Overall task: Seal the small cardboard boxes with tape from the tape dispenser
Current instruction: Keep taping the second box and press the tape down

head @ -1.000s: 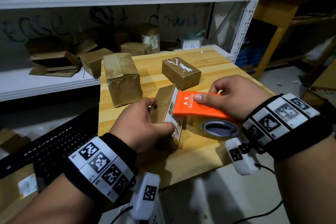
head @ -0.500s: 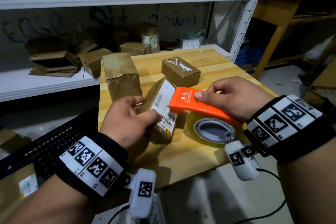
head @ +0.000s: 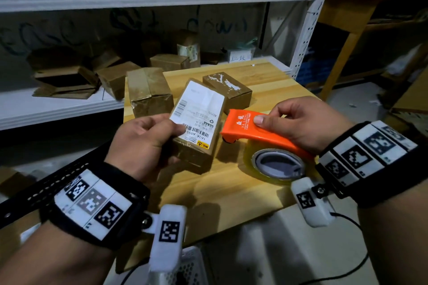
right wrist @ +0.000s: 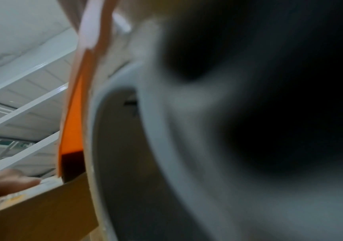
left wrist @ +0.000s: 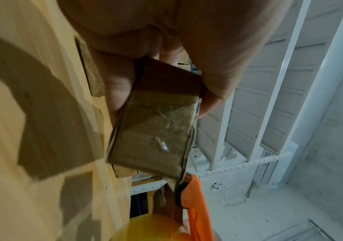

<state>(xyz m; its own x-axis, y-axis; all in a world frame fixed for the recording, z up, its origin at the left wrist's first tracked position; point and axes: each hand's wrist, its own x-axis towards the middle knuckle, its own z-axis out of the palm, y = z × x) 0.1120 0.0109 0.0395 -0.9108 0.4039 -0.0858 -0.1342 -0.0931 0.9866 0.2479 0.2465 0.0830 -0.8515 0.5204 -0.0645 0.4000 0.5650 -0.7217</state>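
Labelled cardboard box (head: 199,120) light, stiff, pinched at near end by left hand (head: 143,143); right hand (head: 298,122) clamped on tape dispenser (head: 261,132) beside it.

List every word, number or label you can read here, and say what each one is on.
"163A A055" on the white shipping label of the box held in the left hand.
"A055" again higher on that label, upside down.
"YA LONG" under two Chinese characters on the orange tape dispenser in the right hand; the line below is too small.
Label fine print, barcodes and the shelf paper tag: unreadable.
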